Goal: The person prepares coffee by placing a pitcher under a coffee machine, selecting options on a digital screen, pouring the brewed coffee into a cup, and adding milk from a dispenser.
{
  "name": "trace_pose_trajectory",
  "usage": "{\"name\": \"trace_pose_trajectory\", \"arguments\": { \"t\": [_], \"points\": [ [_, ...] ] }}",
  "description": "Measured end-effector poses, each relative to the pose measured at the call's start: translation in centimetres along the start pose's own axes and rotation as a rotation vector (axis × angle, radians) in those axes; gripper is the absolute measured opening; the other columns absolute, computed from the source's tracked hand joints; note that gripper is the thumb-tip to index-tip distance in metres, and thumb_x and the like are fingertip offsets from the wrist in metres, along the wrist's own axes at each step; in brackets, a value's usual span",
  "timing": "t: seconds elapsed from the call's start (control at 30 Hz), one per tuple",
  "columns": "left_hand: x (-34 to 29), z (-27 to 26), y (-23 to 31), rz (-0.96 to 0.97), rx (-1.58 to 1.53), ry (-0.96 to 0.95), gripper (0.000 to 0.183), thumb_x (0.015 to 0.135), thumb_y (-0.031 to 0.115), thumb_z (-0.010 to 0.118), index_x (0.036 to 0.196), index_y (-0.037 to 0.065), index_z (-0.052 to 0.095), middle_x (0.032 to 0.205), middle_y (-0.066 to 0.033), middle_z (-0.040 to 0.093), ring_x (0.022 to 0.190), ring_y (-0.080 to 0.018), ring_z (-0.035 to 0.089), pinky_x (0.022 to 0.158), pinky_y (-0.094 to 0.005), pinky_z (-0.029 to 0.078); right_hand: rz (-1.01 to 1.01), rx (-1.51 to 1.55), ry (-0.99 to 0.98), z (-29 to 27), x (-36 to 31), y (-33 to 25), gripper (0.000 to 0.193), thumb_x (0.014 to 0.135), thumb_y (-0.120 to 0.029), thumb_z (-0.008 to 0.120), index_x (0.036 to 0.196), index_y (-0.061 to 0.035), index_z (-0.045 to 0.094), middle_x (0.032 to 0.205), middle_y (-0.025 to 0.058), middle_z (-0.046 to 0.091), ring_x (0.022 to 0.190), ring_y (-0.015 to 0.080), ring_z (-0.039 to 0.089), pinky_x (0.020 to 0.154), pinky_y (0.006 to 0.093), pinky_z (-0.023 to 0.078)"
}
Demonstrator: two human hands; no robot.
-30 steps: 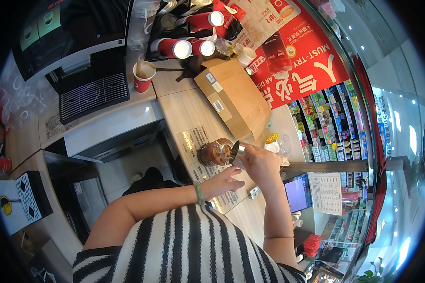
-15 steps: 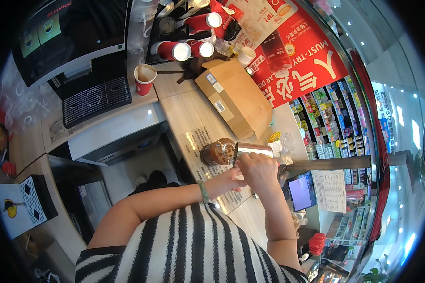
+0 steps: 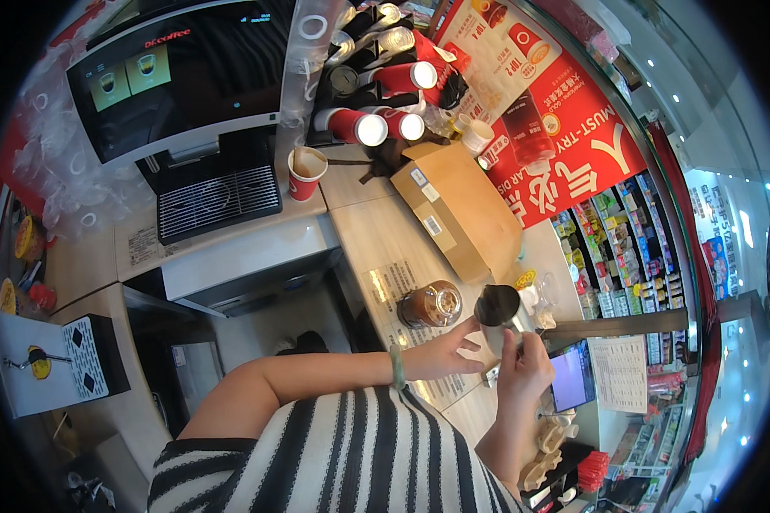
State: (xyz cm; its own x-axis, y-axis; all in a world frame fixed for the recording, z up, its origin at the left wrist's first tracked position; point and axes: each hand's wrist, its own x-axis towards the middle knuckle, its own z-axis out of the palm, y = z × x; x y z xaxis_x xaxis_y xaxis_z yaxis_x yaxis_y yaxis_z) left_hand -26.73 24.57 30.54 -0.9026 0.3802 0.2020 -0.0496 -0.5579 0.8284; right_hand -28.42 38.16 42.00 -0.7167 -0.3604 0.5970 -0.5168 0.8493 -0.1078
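A stainless metal pitcher (image 3: 493,332) is in my right hand (image 3: 526,366), its round mouth toward the cup side and its inside looking dark. My left hand (image 3: 447,354) has its fingers apart and holds nothing. Its fingertips come close to the pitcher's side; whether they touch it I cannot tell. Just left of the pitcher, a clear plastic cup (image 3: 432,305) of brown drink stands on the light wood counter (image 3: 365,224).
Behind the cup lies a cardboard box (image 3: 460,209). A red paper cup (image 3: 306,178) stands beside the black coffee machine (image 3: 218,184). Farther back, a black rack holds red cups (image 3: 355,126). Small containers (image 3: 530,295) and a dark bar (image 3: 616,323) are right of the pitcher.
The pitcher was tipped with its mouth by the cup; it is now turned back more upright and away from it. My left fingers have spread. The whole view has shifted too.
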Motion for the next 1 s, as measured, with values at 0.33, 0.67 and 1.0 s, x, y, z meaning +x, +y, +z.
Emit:
{"name": "trace_pose_trajectory", "arguments": {
  "t": [0.33,0.67,1.0],
  "points": [
    [-7.5,-10.2,3.9,0.322,0.502,0.583,0.082,0.085,0.009,0.073,0.151,0.006,0.026,0.143,-0.0130,0.042,0.122,-0.0225,0.051,0.095,-0.0345,0.049,0.624,1.263,-0.135,11.9,-0.4,-7.9,0.017,0.102,-0.014,0.054,0.087,-0.0057,0.054,0.072,-0.0021,0.051,0.069,0.0035,0.046,0.061,0.0208,0.037],
    [-11.5,-25.2,5.1,0.234,0.978,1.110,0.082,0.084,0.010,0.074,0.148,0.001,0.025,0.144,-0.0209,0.039,0.128,-0.0318,0.048,0.101,-0.0394,0.046,0.870,1.559,-0.152,33.4,1.3,-12.9,0.028,0.102,-0.028,0.054,0.081,-0.0102,0.050,0.072,0.0002,0.053,0.070,0.0103,0.052,0.070,0.0260,0.044],
    [-6.3,-33.2,7.6,0.234,1.077,1.270,0.112,0.073,0.012,0.081,0.151,-0.005,0.003,0.151,-0.0325,0.024,0.139,-0.0440,0.031,0.116,-0.0443,0.028,0.898,1.493,-0.148,39.1,3.2,-12.9,0.026,0.103,-0.029,0.053,0.086,-0.0088,0.052,0.079,0.0016,0.056,0.074,0.0118,0.054,0.075,0.0284,0.045]
  ]
}}
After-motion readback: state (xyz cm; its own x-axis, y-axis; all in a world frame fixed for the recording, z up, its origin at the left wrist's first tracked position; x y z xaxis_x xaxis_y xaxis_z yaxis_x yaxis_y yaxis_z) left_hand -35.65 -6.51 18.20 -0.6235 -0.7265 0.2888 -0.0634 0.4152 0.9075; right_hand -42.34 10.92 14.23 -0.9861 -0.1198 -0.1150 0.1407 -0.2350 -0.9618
